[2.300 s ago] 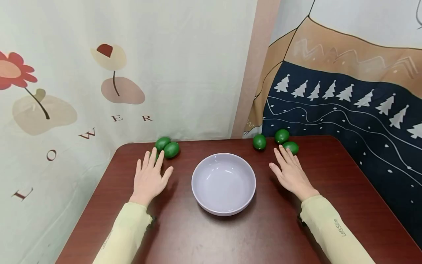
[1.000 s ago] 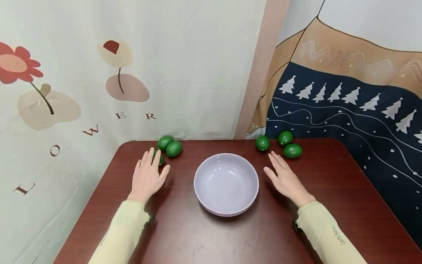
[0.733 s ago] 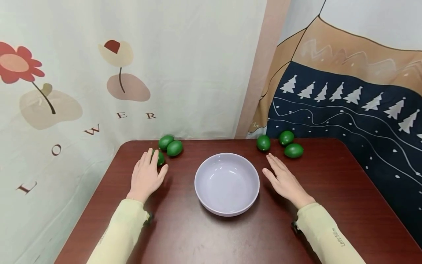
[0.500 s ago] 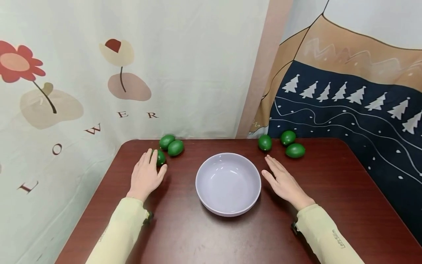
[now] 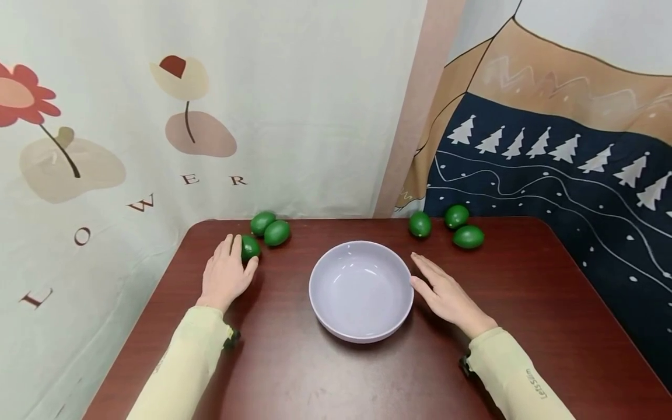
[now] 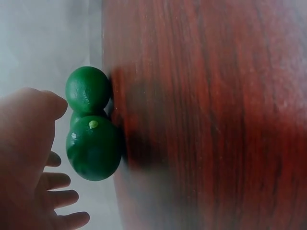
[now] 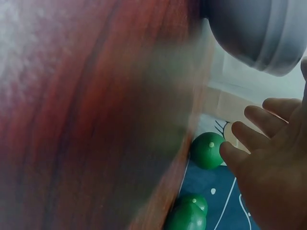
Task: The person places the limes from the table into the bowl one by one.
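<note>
Holding out both pale yellow-green sleeves (image 5: 181, 361) over reddish-brown worktop (image 5: 325, 385). Seeing lilac bowl (image 5: 362, 291) standing upright nr middle. Holding R hand (image 5: 454, 300) just off bowl's right side, fingers straight & close-set, thumb spread & pointing at rim, gripping nothing; not seeing clearly whether touching it. Prob. risking shoving bowl sideways across slick-looking worktop if pushing w/ thumb alone, or tipping it if pressing one side of rim.

Holding L hand (image 5: 226, 277) low, well left of bowl, beside nearest fruit (image 5: 252, 247) (green, prob. lime), partly covering it w/ index in head view. Showing those fingers slightly apart, thumb out, gripping nothing; not making out any sure contact. Prob. risking rolling it away, b/c of smooth round skin, if brushing w/ fingertips before getting thumb opposite.

Seeing rear-left pair (image 5: 276, 233) lying close tog. just behind, nr back edge; poss. risking a chain bump, even losing one over edge, if knocking nearest fruit into them. Seeing lone fruit (image 5: 420, 224) at back, beyond R fingertips, w/ rear-right pair (image 5: 468, 237) just right of it; risking same loss if swinging R hand fwd too far. Looking past back edge onto off-white flower-print cloth (image 5: 315, 116) & navy tree-print cloth (image 5: 525, 175), hanging behind.
</note>
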A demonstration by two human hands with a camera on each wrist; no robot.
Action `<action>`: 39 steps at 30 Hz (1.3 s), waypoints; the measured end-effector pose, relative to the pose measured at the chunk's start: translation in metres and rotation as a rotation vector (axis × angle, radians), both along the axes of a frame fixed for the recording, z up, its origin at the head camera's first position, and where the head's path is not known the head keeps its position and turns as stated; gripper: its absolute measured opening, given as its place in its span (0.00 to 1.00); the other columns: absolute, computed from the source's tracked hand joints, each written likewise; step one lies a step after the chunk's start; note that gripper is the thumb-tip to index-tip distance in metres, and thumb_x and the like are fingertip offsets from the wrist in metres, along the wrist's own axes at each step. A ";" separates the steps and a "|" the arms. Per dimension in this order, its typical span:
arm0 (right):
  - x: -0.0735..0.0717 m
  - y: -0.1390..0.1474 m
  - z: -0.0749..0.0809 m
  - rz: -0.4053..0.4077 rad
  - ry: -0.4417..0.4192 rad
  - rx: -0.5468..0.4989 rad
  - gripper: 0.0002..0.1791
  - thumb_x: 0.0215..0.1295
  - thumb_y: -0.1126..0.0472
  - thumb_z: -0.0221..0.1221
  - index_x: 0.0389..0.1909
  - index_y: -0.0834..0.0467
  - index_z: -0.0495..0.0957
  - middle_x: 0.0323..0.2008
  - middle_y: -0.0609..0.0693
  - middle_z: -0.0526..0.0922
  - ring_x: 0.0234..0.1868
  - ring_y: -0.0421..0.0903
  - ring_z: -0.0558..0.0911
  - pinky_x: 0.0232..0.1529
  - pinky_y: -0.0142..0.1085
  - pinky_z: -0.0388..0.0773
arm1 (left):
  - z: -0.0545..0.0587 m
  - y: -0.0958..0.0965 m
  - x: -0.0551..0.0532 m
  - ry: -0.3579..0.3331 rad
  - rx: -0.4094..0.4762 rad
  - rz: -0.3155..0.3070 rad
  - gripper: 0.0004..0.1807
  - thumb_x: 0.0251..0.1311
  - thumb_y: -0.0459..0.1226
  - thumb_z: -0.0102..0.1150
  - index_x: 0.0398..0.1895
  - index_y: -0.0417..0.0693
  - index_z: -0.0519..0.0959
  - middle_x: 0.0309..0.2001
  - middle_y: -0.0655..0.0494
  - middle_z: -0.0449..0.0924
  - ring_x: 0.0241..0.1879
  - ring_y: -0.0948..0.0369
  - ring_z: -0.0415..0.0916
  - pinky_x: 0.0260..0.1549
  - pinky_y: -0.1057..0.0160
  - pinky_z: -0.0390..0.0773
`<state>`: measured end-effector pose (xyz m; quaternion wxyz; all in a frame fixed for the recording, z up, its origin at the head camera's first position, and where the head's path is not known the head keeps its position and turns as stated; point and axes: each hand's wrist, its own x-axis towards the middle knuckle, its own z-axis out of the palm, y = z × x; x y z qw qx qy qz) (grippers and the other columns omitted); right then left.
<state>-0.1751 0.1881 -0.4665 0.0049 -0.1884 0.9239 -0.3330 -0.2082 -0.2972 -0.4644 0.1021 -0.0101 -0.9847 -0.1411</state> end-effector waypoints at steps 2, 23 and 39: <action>0.001 -0.001 -0.001 0.007 0.004 -0.001 0.35 0.81 0.46 0.50 0.80 0.60 0.60 0.78 0.62 0.62 0.78 0.62 0.61 0.75 0.61 0.58 | -0.001 -0.002 -0.001 -0.005 0.002 0.006 0.40 0.74 0.46 0.50 0.77 0.27 0.56 0.76 0.26 0.54 0.75 0.33 0.53 0.67 0.30 0.62; 0.005 -0.007 -0.005 0.000 0.009 0.040 0.34 0.81 0.46 0.49 0.79 0.59 0.61 0.79 0.58 0.61 0.80 0.63 0.56 0.77 0.62 0.54 | 0.003 -0.002 -0.014 -0.068 0.046 0.037 0.42 0.75 0.48 0.50 0.79 0.27 0.51 0.77 0.26 0.51 0.75 0.32 0.52 0.66 0.30 0.64; 0.006 -0.009 -0.003 -0.019 0.060 0.191 0.34 0.82 0.45 0.46 0.80 0.59 0.60 0.81 0.58 0.56 0.81 0.64 0.50 0.79 0.63 0.44 | -0.004 -0.002 -0.022 -0.118 0.031 0.034 0.44 0.73 0.48 0.53 0.79 0.27 0.50 0.77 0.26 0.50 0.75 0.32 0.51 0.67 0.29 0.62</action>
